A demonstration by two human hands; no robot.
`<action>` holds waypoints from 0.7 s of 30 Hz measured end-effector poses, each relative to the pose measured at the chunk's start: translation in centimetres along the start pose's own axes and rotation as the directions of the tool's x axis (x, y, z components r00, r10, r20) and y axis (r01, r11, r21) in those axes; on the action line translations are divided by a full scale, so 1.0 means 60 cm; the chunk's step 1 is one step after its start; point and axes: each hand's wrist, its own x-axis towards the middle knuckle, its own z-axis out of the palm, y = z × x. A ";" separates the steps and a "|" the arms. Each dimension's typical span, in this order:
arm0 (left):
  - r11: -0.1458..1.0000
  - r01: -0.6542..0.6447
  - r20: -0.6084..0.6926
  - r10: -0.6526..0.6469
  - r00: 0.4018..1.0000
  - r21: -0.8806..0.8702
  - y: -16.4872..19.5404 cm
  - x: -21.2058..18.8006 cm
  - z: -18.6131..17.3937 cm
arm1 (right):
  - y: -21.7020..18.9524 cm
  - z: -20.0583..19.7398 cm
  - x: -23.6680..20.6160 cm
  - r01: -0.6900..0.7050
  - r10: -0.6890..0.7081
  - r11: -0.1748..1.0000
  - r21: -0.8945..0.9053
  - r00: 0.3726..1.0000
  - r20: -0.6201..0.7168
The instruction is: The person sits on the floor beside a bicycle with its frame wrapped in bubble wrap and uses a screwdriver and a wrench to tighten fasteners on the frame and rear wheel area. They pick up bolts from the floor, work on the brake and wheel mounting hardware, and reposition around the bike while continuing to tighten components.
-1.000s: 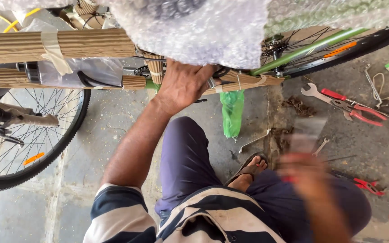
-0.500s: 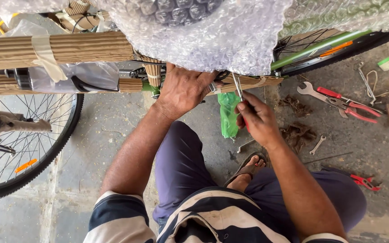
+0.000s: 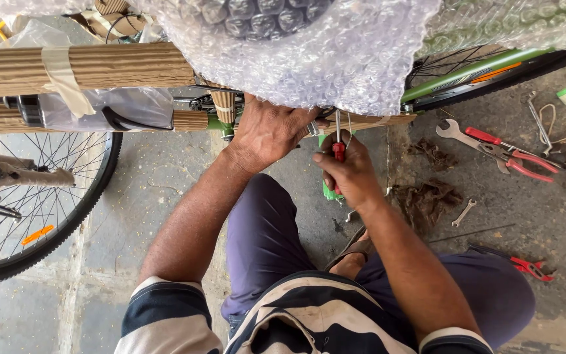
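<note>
1. Two hands work close in front of you, above your knees, at the wrapped bicycle frame.
2. Your right hand is closed around a red-handled screwdriver, its thin metal shaft pointing up under the bubble wrap.
3. Your left hand is curled over the frame just beside the shaft, fingers pressed against a metal part at the bubble wrap's lower edge; what that part is cannot be told.
4. Left of it, corrugated cardboard sleeves the tubes, bound with tape.
5. A spoked wheel stands on the concrete floor to your left.
6. Farther right on the floor lie a brown rag, a small spanner, red pliers and a larger spanner.
</note>
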 end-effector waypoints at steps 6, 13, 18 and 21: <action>1.000 -0.001 -0.014 0.001 1.000 -0.004 -0.008 -0.008 0.017 | 0.029 0.020 0.010 0.121 -0.137 0.986 -0.115 0.981 -0.137; 0.998 -0.031 -0.057 0.028 0.998 -0.048 -0.013 -0.012 0.019 | 0.058 0.045 0.026 0.198 -0.187 0.980 0.032 0.959 -0.214; 0.999 -0.021 -0.078 0.017 0.997 -0.042 -0.011 -0.010 0.017 | 0.061 0.062 0.028 0.255 -0.253 0.967 -0.022 0.940 -0.228; 1.000 0.001 -0.025 -0.001 1.000 -0.002 -0.007 -0.009 0.015 | 0.052 0.059 0.025 0.236 -0.237 0.971 -0.029 0.946 -0.222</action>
